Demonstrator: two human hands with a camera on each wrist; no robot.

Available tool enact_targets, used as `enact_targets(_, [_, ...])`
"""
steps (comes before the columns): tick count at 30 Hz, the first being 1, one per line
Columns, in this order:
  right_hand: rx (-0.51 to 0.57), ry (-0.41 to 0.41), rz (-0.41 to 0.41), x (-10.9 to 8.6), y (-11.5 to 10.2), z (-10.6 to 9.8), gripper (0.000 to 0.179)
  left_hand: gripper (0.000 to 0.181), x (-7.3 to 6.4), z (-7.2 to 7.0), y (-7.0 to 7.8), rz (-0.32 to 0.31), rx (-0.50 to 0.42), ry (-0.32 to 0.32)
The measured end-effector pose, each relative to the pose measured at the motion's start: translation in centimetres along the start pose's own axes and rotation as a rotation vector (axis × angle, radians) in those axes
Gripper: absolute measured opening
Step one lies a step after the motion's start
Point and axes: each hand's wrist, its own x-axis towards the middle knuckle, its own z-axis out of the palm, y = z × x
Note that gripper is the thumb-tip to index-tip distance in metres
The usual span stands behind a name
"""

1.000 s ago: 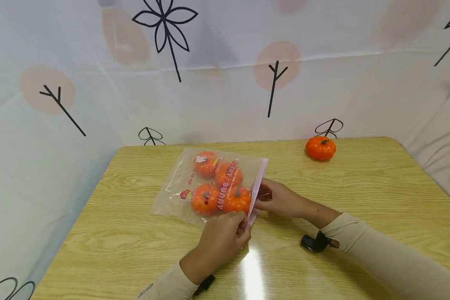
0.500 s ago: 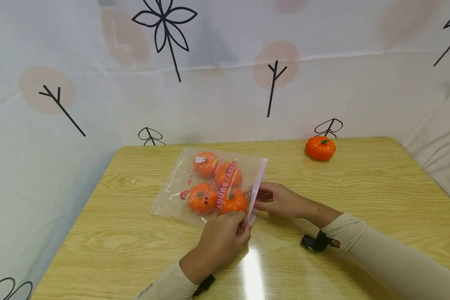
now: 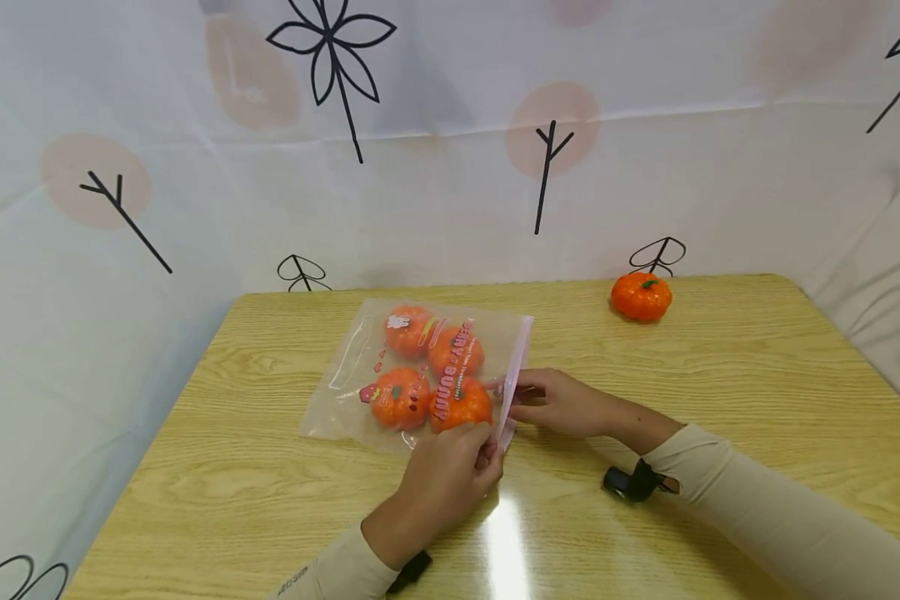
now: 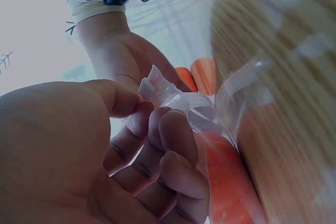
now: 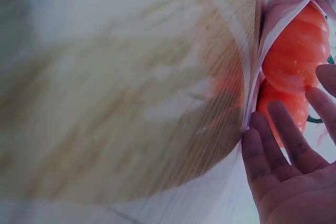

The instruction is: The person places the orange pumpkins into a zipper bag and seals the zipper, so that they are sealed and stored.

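Note:
A clear zip bag with pink print lies on the table, several small orange toy pumpkins inside it. Its pink-edged mouth faces right. My left hand pinches the near corner of that mouth; the left wrist view shows thumb and forefinger on the plastic edge. My right hand reaches into the mouth, fingertips partly seen through the plastic. In the right wrist view its extended fingers are close beside the pumpkins; whether they touch is unclear.
One more orange pumpkin with a green stem sits at the back right of the wooden table. A patterned white cloth hangs behind the table's far edge.
The pumpkin nearest the bag's mouth has shifted left, deeper into the bag, and its neighbour has slid slightly left too. My left hand keeps its place; the right has dipped slightly.

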Motion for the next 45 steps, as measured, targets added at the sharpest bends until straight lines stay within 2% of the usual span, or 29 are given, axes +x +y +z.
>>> enact_targets(4, [-0.060,0.048,0.029,-0.3,-0.2,-0.6,0.036,0.018,0.0,0.0,0.1,-0.010,-0.012,-0.013])
enact_targets(14, [-0.285,0.275,0.025,-1.5,-0.1,-3.6,0.033,0.019,0.0,-0.2,0.2,-0.018,-0.018,-0.023])
enact_targets(19, [-0.364,0.349,0.059,-1.9,0.0,-5.2,0.034,0.019,0.0,-0.1,0.2,-0.017,-0.017,-0.019])
enact_targets(31, [-0.521,0.511,0.039,-2.9,0.5,-8.6,0.036,0.020,0.0,-0.1,0.1,-0.023,-0.014,-0.018])
enact_targets(40, [-0.595,0.586,0.148,-3.4,1.8,-11.2,0.040,0.020,0.0,0.0,0.0,-0.024,-0.024,-0.024])
enact_targets(45, [-0.592,0.615,0.210,-3.5,2.7,-12.3,0.044,0.020,-0.1,0.1,-0.1,-0.021,-0.019,-0.019])
